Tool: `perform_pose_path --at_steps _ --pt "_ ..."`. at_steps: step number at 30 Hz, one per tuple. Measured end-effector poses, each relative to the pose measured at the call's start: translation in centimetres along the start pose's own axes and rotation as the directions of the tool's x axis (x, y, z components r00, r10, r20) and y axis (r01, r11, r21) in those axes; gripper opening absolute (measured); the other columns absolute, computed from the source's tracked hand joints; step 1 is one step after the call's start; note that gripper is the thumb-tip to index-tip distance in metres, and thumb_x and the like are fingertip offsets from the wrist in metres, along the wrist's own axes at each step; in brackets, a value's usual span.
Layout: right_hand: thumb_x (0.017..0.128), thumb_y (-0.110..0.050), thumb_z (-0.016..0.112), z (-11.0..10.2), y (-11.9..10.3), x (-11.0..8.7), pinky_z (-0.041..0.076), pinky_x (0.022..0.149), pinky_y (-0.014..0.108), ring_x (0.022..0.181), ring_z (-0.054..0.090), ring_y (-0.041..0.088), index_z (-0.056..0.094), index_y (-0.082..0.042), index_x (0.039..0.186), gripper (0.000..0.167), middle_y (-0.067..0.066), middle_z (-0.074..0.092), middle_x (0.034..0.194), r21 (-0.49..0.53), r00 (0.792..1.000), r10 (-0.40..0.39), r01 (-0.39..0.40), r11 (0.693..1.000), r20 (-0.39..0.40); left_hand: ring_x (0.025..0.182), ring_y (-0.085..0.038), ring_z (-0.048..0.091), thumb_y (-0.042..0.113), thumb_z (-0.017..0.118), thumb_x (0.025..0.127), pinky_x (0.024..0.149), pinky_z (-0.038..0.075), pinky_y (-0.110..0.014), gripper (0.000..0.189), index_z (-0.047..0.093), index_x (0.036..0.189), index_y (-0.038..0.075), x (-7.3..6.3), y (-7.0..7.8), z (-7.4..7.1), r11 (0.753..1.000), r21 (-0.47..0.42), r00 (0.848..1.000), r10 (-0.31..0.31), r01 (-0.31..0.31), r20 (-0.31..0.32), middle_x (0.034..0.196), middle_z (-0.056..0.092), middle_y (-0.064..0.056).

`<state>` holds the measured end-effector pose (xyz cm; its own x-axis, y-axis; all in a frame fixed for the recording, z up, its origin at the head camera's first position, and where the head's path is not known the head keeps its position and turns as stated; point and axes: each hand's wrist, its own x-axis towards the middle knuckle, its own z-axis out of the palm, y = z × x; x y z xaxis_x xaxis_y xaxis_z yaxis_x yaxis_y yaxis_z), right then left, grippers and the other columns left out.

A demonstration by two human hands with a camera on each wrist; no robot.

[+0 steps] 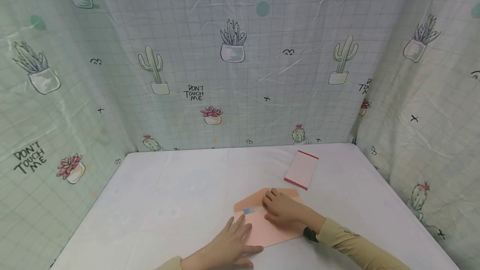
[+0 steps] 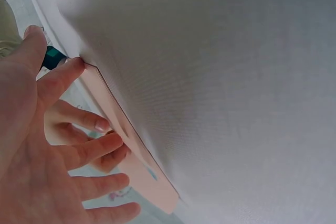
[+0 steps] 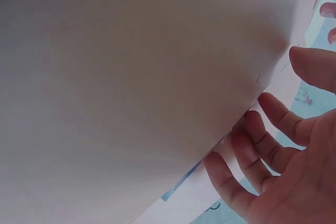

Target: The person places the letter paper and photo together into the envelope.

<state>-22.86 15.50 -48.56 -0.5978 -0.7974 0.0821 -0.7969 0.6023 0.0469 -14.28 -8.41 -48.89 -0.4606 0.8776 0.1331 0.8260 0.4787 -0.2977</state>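
A peach envelope (image 1: pixel 271 227) lies on the white table with its flap (image 1: pixel 250 202) folded open away from me. A small blue-and-white strip (image 1: pixel 249 211) shows at its mouth; the rest of it is under my right hand, and I cannot tell what it is. My left hand (image 1: pixel 228 243) is spread at the envelope's near left edge, its fingertips touching the paper. Over the upper right part lies my right hand (image 1: pixel 283 209), its bent fingertips pressed to the surface near the strip. In the right wrist view the thumb (image 3: pixel 315 66) stands apart from those fingers.
A flat pale pink rectangular item (image 1: pixel 301 170) with red bands at both ends lies behind the envelope to the right. A dark object (image 1: pixel 310 234) sits at my right cuff. Patterned cactus curtains (image 1: pixel 240 82) enclose the table (image 1: pixel 180 191) at the back and sides.
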Motion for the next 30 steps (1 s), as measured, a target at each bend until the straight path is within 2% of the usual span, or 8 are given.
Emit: perform_pose_path --at_steps 7,12,19,25,30 --pt "0.087 -0.032 0.053 -0.3 -0.3 0.2 0.04 0.077 0.028 0.089 0.037 0.013 0.049 -0.011 0.103 0.027 -0.001 0.043 0.096 0.026 0.999 0.01 -0.011 1.0 0.045 0.117 -0.038 0.046 0.066 0.032 0.082 0.082 0.046 -0.049 0.047 0.046 0.123 0.048 0.0 0.1 0.1 0.999 0.043 0.999 0.003 -0.002 -0.032 0.117 0.049 -0.007" --pt "0.087 -0.034 0.053 -0.4 -0.5 0.2 0.039 0.079 0.028 0.09 0.036 0.012 0.048 -0.013 0.104 0.028 -0.002 0.042 0.098 0.021 0.996 0.02 -0.022 1.0 0.082 0.117 -0.039 0.046 0.066 0.033 0.082 0.081 0.047 -0.049 0.047 0.047 0.122 0.048 0.1 0.2 -0.2 0.999 0.038 1.0 -0.005 0.006 -0.025 0.115 0.05 -0.007" --pt "0.088 -0.037 0.049 -0.6 -0.8 0.1 0.04 0.09 0.034 0.101 0.04 0.016 0.048 -0.014 0.111 0.032 0.001 0.045 0.109 -0.008 0.991 0.054 -0.054 0.999 0.123 0.118 -0.039 0.045 0.064 0.034 0.083 0.083 0.046 -0.049 0.047 0.047 0.123 0.045 0.0 0.2 -0.7 1.0 -0.017 1.0 -0.014 0.015 0.021 0.117 0.051 -0.006" --pt "0.086 -0.037 0.052 -0.5 -0.8 -0.1 0.039 0.089 0.034 0.098 0.041 0.016 0.051 -0.014 0.108 0.032 0.0 0.047 0.106 -0.043 0.996 0.037 -0.034 0.998 0.087 0.119 -0.039 0.043 0.062 0.033 0.084 0.084 0.045 -0.049 0.049 0.043 0.128 0.043 -0.2 0.0 -1.0 0.998 -0.065 0.997 -0.002 0.007 0.074 0.123 0.049 -0.008" --pt "0.084 -0.036 0.055 -0.6 -0.4 -0.5 0.038 0.091 0.034 0.098 0.042 0.015 0.052 -0.014 0.107 0.032 -0.002 0.048 0.104 -0.03 0.998 0.041 -0.04 0.999 0.043 0.12 -0.042 0.041 0.061 0.032 0.085 0.084 0.044 -0.052 0.048 0.043 0.128 0.042 -0.8 -0.5 -0.8 0.993 -0.116 0.998 -0.015 0.022 0.061 0.127 0.048 -0.009"
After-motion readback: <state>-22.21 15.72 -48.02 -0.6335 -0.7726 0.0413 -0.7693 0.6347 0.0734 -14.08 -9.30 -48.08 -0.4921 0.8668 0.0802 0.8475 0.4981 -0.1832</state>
